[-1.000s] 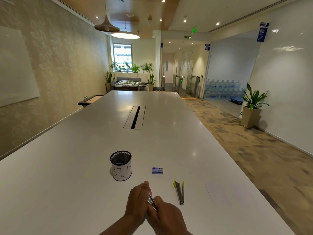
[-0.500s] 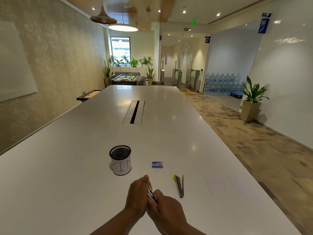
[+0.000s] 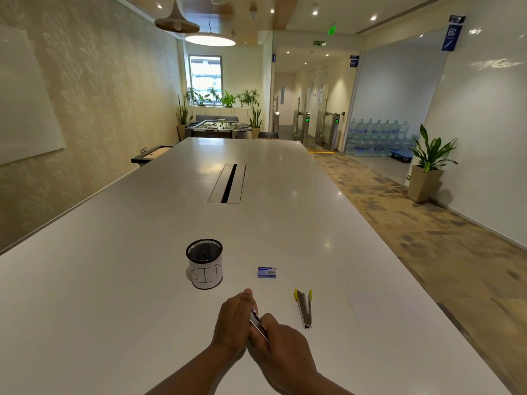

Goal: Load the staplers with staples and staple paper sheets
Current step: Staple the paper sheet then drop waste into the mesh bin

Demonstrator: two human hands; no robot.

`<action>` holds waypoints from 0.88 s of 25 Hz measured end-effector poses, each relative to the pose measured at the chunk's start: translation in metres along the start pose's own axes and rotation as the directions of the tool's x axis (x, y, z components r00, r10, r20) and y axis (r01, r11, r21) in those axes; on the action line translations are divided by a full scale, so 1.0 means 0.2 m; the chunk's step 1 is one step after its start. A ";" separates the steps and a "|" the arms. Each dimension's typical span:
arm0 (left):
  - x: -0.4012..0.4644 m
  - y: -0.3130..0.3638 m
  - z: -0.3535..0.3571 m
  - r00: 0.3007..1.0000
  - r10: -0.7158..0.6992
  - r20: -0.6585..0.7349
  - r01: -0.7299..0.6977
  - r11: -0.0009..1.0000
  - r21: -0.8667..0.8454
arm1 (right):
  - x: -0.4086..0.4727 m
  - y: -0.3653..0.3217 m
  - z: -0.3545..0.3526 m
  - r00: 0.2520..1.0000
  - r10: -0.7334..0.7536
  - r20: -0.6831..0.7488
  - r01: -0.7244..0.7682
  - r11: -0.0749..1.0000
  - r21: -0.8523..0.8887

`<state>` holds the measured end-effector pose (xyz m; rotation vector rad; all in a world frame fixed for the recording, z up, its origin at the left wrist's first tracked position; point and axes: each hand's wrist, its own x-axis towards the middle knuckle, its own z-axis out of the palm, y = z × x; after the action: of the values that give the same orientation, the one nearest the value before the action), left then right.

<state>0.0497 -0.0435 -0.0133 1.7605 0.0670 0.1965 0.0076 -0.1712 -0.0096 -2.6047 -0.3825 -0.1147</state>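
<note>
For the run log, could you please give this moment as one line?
left hand + right hand: hold stapler | yellow stapler: open on table | staple box: closed

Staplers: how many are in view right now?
2. One metal stapler is held between both hands; a yellow-tipped stapler lies open on the table, right of them. Others may sit hidden inside the mesh cup.

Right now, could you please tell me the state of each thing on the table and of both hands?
Silver metal stapler in hands: held by both hands.
Left hand: grips it.
Right hand: grips it.
Yellow-tipped metal stapler: hinged open, lying flat.
Blue staple box: lying flat; open or shut unclear.
Black mesh cup labelled BIN: upright.
White paper sheet: flat.
</note>
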 end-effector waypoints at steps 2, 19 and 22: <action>0.00 -0.02 0.00 0.999 -0.038 0.022 0.040 0.996 -0.085 | 0.00 0.00 0.01 1.000 0.017 -0.013 -0.016 0.999 0.040; -0.06 0.33 0.46 0.928 0.238 0.287 -0.319 0.905 0.280 | -0.25 0.42 -0.38 0.791 0.463 -0.400 -0.341 0.876 0.340; -0.02 0.36 0.66 0.856 0.237 0.459 -0.423 0.831 0.361 | -0.30 0.58 -0.47 0.735 0.528 -0.425 -0.367 0.837 0.405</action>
<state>0.0633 -0.1852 0.0320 2.2423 -0.5456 0.0757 -0.0173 -0.3289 0.0087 -2.1685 0.4139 -0.5399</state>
